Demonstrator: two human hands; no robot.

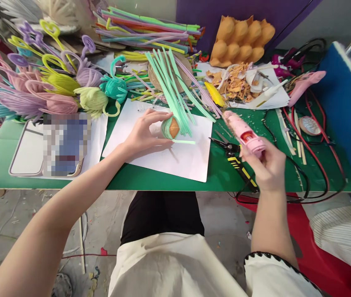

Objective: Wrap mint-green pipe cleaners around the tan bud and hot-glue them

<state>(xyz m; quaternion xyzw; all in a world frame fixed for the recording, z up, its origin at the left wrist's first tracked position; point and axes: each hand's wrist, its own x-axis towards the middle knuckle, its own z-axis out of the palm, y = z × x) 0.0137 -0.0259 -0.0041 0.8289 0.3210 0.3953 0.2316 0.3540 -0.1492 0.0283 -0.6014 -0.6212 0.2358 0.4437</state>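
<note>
My left hand [146, 132] holds a small orange-brown, egg-shaped piece [174, 128] between thumb and fingers, above the white paper. Pale green pipe cleaner is wound around its sides, and one loose end [184, 142] sticks out to the right. The orange middle stays bare. My right hand [265, 163] grips a pink hot glue gun [243, 130] over the table's right part, its front pointing up and left, apart from the piece. Just behind the piece lies a fan of mint-green pipe cleaners [172, 90]. Yellow-and-black pliers [235, 159] rest beside my right hand.
Finished pipe-cleaner swans [60, 82] crowd the left back, behind two phones [65, 144]. An orange egg tray [240, 41] and torn scraps [235, 84] stand behind. Red and black cables [314, 144] run near a blue box [345, 111] on the right.
</note>
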